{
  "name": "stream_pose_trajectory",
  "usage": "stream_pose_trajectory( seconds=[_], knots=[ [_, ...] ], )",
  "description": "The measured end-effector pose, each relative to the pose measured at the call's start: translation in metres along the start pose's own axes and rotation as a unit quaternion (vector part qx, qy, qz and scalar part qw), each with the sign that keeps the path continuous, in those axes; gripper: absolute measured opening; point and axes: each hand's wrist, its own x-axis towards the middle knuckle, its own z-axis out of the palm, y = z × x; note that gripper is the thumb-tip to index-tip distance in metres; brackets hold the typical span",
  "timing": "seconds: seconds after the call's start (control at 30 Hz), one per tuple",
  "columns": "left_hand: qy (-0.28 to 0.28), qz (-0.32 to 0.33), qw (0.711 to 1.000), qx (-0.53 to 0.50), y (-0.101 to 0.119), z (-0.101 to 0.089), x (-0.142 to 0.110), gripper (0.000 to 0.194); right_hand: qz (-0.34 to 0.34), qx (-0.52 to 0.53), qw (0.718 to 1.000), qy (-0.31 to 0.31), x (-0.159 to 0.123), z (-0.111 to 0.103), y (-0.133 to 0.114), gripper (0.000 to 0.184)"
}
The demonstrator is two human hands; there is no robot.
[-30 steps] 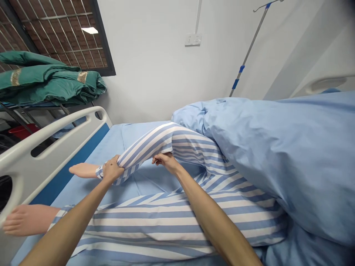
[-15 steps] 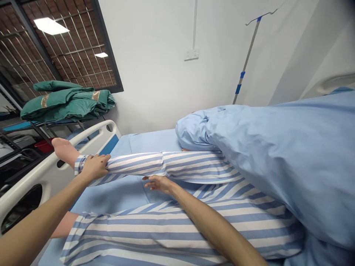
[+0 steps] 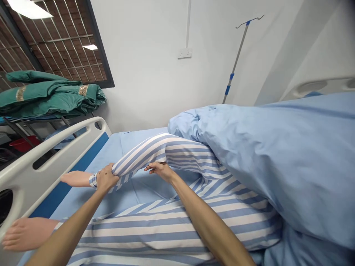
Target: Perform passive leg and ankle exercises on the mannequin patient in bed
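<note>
A leg in blue-and-white striped trousers (image 3: 146, 155) is bent, its knee raised off the bed. My left hand (image 3: 107, 178) is wrapped round its lower part, just above the cuff, where a bare foot (image 3: 76, 178) sticks out. Under the raised knee is my right hand (image 3: 159, 170), fingers apart and pointing left, its upper edge against the cloth; whether it bears weight I cannot tell. The other trouser leg (image 3: 144, 229) lies straight nearer to me, and its bare foot (image 3: 30, 233) is at the lower left, partly behind my left forearm.
A light blue quilt (image 3: 263, 147) is heaped over the upper body at right. The white bed end board (image 3: 69, 136) rises at left, with folded green bedding (image 3: 55, 98) beyond it. An IV pole (image 3: 235, 59) stands by the wall.
The far leg has gone from straight to bent: its knee has risen, and its foot has come rightward and down from the end board. My left hand moved right with it. The view shifted slightly.
</note>
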Motion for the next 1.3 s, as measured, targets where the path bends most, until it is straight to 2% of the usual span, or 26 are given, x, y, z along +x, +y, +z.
stream_pose_trajectory(
  seconds=[0.23, 0.33, 0.47, 0.6, 0.77, 0.87, 0.97, 1.07, 1.2, 1.3],
  knots=[
    [0.020, -0.041, 0.993, -0.112, 0.039, 0.043, -0.007, 0.044, -0.049, -0.048, 0.997, 0.045, 0.003, -0.021, -0.014, 0.015],
    [0.010, -0.051, 0.990, -0.131, 0.048, 0.051, -0.009, 0.045, -0.050, -0.062, 0.996, 0.051, 0.003, -0.026, -0.016, 0.015],
    [-0.007, -0.035, 0.991, -0.126, 0.044, 0.050, -0.009, 0.042, -0.053, -0.064, 0.995, 0.059, 0.003, -0.024, -0.014, 0.015],
    [-0.014, -0.018, 0.995, -0.096, 0.028, 0.039, -0.006, 0.041, -0.045, -0.068, 0.995, 0.054, 0.004, -0.020, -0.008, 0.014],
    [-0.008, 0.018, 1.000, -0.020, -0.006, 0.017, 0.002, 0.042, -0.024, -0.068, 0.997, 0.005, 0.005, -0.011, 0.008, 0.016],
    [0.002, 0.060, 0.998, 0.037, -0.034, 0.004, 0.006, 0.042, 0.027, -0.025, 0.999, -0.014, 0.003, -0.003, 0.021, 0.019],
    [-0.014, 0.100, 0.992, 0.078, -0.060, -0.003, 0.009, 0.044, 0.118, 0.046, 0.990, -0.060, 0.001, 0.003, 0.035, 0.023],
    [-0.044, 0.120, 0.986, 0.106, -0.080, -0.003, 0.009, 0.043, 0.179, 0.093, 0.975, -0.094, 0.001, 0.006, 0.049, 0.027],
    [-0.073, 0.123, 0.982, 0.123, -0.093, 0.008, 0.008, 0.046, 0.202, 0.116, 0.969, -0.083, 0.004, 0.004, 0.066, 0.028],
    [-0.074, 0.130, 0.981, 0.123, -0.098, 0.018, 0.008, 0.046, 0.223, 0.112, 0.965, -0.078, 0.005, 0.001, 0.075, 0.026]
  ],
)
